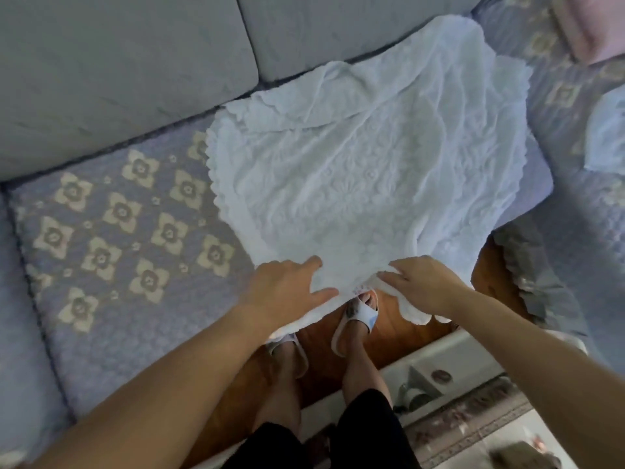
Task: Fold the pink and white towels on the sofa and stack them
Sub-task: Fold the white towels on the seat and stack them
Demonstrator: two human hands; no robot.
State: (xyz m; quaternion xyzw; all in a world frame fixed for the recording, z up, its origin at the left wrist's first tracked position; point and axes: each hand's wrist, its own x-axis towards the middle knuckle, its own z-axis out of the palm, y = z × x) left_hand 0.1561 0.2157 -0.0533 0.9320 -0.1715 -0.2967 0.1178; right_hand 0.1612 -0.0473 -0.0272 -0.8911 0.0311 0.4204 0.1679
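Forearms, two, bare, reaching forward from the bottom edge. Left hand: fingers spread and fairly straight, lying flat on the near edge of the white towel. Right hand: fingers bent over the near scalloped hem, holding a fold of it. White towel: embossed, scalloped border, spread rumpled over the sofa seat, far end against the back cushions, near end hanging off the front. Pink towel: far right corner, on the seat. Slippers: white, on wooden floor.
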